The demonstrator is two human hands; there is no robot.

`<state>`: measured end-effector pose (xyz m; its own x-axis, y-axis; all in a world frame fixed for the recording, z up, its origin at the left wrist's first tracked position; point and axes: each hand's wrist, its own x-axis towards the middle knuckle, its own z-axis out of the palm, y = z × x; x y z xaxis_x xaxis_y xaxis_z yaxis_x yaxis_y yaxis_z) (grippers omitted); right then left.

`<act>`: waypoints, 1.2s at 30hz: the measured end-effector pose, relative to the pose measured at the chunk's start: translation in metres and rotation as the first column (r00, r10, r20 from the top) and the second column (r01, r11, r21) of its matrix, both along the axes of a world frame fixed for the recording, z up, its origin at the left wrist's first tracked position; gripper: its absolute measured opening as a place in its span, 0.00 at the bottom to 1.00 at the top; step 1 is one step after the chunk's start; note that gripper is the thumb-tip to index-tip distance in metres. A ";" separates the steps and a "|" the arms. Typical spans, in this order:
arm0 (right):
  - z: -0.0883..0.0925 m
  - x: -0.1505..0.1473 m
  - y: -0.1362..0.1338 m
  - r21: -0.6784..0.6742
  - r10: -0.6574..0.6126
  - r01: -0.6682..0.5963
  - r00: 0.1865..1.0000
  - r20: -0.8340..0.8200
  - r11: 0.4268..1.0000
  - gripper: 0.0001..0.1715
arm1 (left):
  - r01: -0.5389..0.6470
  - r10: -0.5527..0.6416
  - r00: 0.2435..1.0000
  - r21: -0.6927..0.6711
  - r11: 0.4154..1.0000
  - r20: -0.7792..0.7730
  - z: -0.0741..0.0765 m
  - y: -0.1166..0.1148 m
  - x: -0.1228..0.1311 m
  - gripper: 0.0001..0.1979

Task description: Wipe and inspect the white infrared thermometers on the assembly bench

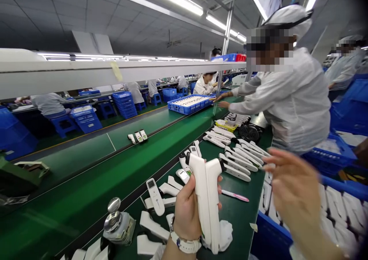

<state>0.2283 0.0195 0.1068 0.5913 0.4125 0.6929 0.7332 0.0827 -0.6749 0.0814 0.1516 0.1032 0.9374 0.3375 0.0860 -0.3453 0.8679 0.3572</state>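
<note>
Two white infrared thermometers (202,198) stand side by side in my left hand (188,210), their black-tipped heads pointing up and apart. The fingers wrap round them from behind, and a white-strapped watch sits on the wrist. My right hand (293,187) is raised at the right, blurred by motion, with fingers stretched and apart and nothing seen in them. It hovers near the bench edge, above a blue crate (270,229) of white thermometer parts. On the bench around my left hand lie more thermometers (155,196), a pink-and-white pen-like stick (235,195) and a crumpled white cloth (225,235).
A glass dispenser bottle with metal top (119,221) stands at the lower left. Rows of thermometers (237,160) lie farther along the bench. Beyond runs a green conveyor (94,187) bearing a blue tray (186,108). A co-worker (299,99) in white reaches toward that tray.
</note>
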 end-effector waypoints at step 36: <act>-0.046 -0.037 0.030 -0.035 0.546 -0.923 0.257 -0.797 0.383 0.29 | -0.027 0.028 0.999 0.015 1.000 -0.047 -0.019 0.011 0.015 0.25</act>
